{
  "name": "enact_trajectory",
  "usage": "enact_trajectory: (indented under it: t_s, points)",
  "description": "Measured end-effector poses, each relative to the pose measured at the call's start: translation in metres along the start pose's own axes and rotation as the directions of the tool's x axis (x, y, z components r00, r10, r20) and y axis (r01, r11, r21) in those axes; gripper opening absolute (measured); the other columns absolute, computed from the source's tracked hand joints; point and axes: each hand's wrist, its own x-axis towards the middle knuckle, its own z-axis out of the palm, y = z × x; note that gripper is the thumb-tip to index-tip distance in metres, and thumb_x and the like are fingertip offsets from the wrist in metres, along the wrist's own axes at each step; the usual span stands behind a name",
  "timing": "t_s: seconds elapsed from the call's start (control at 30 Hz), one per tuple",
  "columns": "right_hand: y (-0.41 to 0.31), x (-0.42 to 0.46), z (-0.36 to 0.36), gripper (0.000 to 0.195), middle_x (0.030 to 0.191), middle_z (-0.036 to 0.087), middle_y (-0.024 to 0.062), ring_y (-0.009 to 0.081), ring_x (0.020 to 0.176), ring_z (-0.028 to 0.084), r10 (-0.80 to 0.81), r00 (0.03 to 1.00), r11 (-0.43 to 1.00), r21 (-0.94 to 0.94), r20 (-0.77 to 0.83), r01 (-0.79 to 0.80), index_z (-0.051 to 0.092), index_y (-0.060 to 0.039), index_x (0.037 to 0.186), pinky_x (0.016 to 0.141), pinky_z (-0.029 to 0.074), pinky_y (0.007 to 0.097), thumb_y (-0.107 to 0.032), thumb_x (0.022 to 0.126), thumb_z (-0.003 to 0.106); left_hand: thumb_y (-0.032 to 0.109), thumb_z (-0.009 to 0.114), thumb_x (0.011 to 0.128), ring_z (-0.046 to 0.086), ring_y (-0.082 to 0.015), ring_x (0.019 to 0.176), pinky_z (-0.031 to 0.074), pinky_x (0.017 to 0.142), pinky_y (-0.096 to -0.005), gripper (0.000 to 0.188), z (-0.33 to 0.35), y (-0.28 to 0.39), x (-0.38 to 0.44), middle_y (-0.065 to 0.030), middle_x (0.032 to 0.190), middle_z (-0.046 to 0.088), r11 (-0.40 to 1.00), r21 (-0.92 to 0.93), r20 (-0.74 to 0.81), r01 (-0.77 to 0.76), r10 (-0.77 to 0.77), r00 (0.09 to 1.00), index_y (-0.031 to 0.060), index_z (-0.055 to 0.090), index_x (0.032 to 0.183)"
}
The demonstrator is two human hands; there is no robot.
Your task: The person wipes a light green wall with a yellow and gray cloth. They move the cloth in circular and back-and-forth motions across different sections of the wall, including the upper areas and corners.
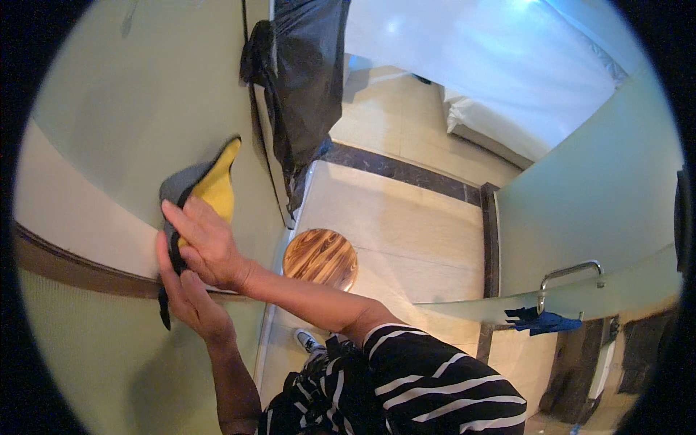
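Note:
Against the pale wall panel (136,136) on the left, my right hand (212,244) grips a folded cloth (216,190), yellow on one side and grey on the other, with black edging. Just below it, my left hand (198,312) has its fingers along the cloth's lower grey edge and its thumb close to my right hand. A narrow black end of the cloth or a strap (164,310) hangs beside my left hand. My fingers hide part of the cloth.
A round wood-grain stool (321,258) stands below my right forearm. Black plastic sheeting (307,81) hangs ahead. Beyond the dark marble floor strip (402,168) is a white-covered bed (489,70). At right, a blue cloth (544,321) hangs by a metal handle (571,267) on a glass door.

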Motion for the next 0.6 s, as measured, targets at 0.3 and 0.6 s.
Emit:
enact_trajectory:
  t_s: [0.3,0.6]
  points:
    - [0.040,-0.108,-0.020,0.037,0.077,0.047,0.0150,0.0286,0.068,0.049,0.396,0.914,0.910,-0.172,0.093,-0.377,0.047,0.0009,0.113,0.061,0.040,0.0348,-0.005,0.076,0.045,0.009,0.042,0.084,0.041,-0.0226,0.112,0.033,0.092,-0.0298,0.049,0.007,-0.060,-0.044,-0.0213,0.124,0.037,0.870,-0.109,0.348,0.482,-0.421,0.838,-0.0069,0.025,0.127]
    - [-0.024,-0.200,-0.137,0.035,0.086,0.054,0.0130,0.0221,0.080,0.055,0.713,0.657,0.602,-0.266,-0.245,-0.753,0.054,-0.0004,0.100,0.069,0.044,0.0271,0.007,0.069,0.041,-0.006,0.041,0.071,0.055,-0.0221,0.093,0.041,0.081,-0.0298,0.037,0.026,-0.084,-0.155,-0.0159,0.101,0.058,0.917,0.050,0.552,0.396,-0.356,0.754,-0.0045,0.052,0.107]
